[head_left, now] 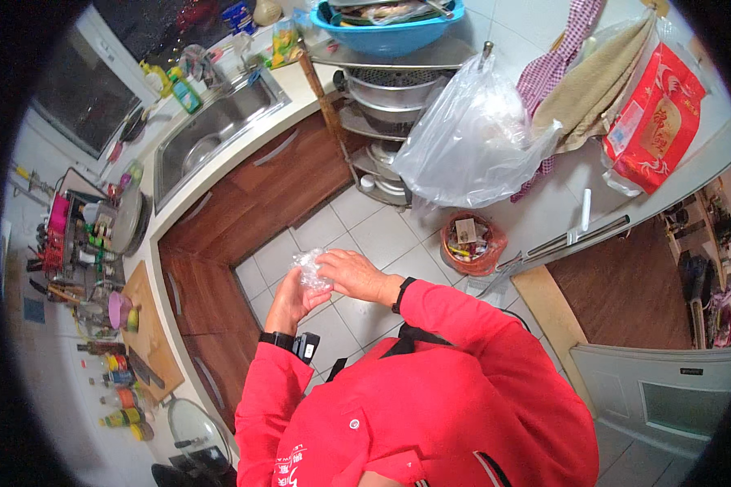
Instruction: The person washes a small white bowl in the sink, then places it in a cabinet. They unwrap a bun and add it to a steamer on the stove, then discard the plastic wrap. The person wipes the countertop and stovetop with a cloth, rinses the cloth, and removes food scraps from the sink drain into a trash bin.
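A crumpled piece of clear plastic film is bunched between my two hands, held out over the tiled floor. My left hand cups it from below and the left side, its palm partly turned up. From the right, my right hand closes over it with the fingers pressed against the plastic. Whether anything is wrapped inside the film I cannot tell. Both forearms are in red sleeves, with a dark band on each wrist.
A counter with a steel sink and a cutting board with a knife curves along the left. A corner rack holds pots and a blue basin. White plastic bags hang right of it, above a waste bin. A doorway lies at right.
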Available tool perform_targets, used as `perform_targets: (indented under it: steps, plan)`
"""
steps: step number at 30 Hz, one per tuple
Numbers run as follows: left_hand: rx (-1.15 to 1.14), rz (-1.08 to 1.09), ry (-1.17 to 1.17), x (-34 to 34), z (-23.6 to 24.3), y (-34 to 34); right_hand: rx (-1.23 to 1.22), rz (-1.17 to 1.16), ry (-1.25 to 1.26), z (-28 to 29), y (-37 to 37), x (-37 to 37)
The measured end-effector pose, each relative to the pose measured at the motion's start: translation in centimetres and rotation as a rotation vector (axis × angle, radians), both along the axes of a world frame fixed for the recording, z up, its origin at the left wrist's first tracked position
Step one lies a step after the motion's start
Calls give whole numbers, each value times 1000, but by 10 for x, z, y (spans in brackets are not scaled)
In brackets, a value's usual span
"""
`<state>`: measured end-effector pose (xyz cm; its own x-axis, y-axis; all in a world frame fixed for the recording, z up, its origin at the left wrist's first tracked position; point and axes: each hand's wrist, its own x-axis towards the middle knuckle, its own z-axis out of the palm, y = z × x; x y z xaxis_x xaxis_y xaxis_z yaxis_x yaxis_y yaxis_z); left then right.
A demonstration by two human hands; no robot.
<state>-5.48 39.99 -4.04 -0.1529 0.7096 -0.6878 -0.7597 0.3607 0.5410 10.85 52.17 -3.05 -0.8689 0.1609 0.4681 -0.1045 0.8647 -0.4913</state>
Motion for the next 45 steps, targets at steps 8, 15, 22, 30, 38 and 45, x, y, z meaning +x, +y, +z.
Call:
perform_targets:
  steps: [8, 15, 22, 30, 38, 45]
  plan:
    - [-8, -70, 79, -7, 15, 28, -1047, -166, -43, -20, 61, -15]
    - [206, -162, 34, 5, 13, 65, -348, -249, -113, -13, 74, -28]
    - [191, -220, 205, 11, 10, 76, -250, -166, -181, -11, 76, -28]
    - [123, -48, 273, -10, -27, 64, -529, 73, -173, -26, 88, -16]
    - [-35, 182, 208, -39, -61, 20, -2334, -586, 495, -118, 185, 82]
    - [-104, 218, 175, -47, -84, -2, -2014, -707, 719, -103, 174, 157]
